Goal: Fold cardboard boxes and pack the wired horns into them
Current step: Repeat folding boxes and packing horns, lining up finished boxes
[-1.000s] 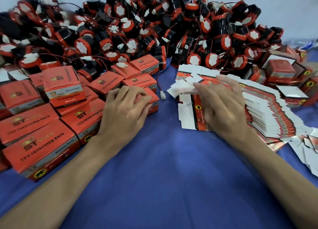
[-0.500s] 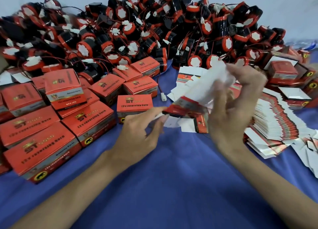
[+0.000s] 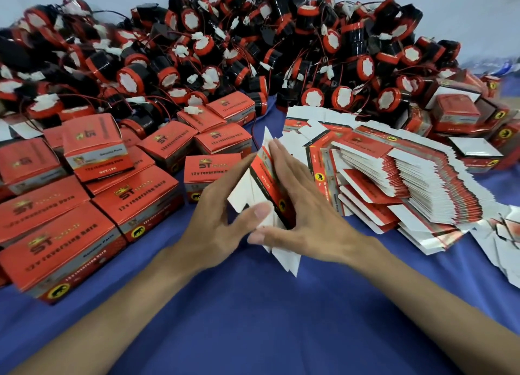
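Both hands hold one flat red-and-white cardboard box blank [image 3: 266, 174] upright over the blue cloth. My left hand [image 3: 216, 219] grips its left side with the thumb on a white flap. My right hand [image 3: 304, 205] presses flat against its red right face. A fanned stack of flat box blanks [image 3: 394, 177] lies just right of my hands. A big heap of black-and-red wired horns [image 3: 253, 51] fills the back. Closed red boxes [image 3: 135, 194] sit in rows on the left.
The blue cloth [image 3: 253, 318] covers the table in front of me. More red boxes, some open [image 3: 475, 149], stand at the far right. Loose white blanks [image 3: 506, 248] lie by the right edge. A light wall rises behind the horn heap.
My right hand lifted one blank off the stack and brought it toward the centre. My left hand left the closed box at the row's end and took hold of the blank.
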A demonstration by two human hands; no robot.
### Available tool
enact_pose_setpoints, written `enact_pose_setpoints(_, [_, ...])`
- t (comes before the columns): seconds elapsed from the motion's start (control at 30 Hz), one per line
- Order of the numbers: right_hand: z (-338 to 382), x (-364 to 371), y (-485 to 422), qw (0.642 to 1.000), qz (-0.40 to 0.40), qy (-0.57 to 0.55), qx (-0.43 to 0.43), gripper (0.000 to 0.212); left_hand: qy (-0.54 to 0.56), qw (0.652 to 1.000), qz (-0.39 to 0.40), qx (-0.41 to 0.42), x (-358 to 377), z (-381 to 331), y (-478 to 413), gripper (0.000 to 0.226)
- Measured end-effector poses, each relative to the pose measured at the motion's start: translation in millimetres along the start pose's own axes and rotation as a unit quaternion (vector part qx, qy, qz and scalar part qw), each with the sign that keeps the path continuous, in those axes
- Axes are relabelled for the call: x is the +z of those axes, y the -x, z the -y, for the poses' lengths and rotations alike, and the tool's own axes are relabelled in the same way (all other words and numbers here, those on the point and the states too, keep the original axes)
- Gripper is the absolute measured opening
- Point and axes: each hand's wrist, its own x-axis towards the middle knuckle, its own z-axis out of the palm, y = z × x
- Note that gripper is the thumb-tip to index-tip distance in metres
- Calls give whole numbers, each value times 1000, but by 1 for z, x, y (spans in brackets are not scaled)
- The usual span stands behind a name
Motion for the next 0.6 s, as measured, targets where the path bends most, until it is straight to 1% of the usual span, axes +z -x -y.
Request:
enact_pose_setpoints(0.03, [0,-1,0,1000,11,-5,-4,118,-6,1000,13,-3,0,-1,0,59])
enact_pose_setpoints(0.1, [1,-4,1,999,30,-25,-5,116,-6,1000,20,-11,-1,-4,-3,44])
enact_pose_setpoints(0.13, [2,-5,2,999,35,-42,-3,114,-3,1000,20,-16,-2,-4,-4,41])
enact_pose_setpoints(0.2, [2,-7,3,996,32,-78,2,112,-10,999,22,-21,-3,-3,-5,44])
enact_pose_setpoints(0.27, [2,-7,4,993,21,-115,4,109,-15,1000,18,-17,-2,-1,-5,55])
enact_pose_setpoints(0.37, [6,-7,4,989,14,-146,-1,103,-42,999,7,-25,0,5,-5,96])
enact_pose_setpoints(0.4, [6,-7,3,989,15,-149,0,102,-46,998,6,-30,-1,8,-6,105])
enact_pose_setpoints(0.47, [6,-5,4,991,19,-135,7,98,-32,998,16,-42,-2,11,-5,114])
enact_pose_setpoints(0.53, [8,-1,5,995,22,-92,1,95,-12,997,21,-73,-3,10,-4,123])
enact_pose_setpoints(0.6, [11,0,5,998,26,-63,-7,90,8,996,34,-87,-3,6,-3,125])
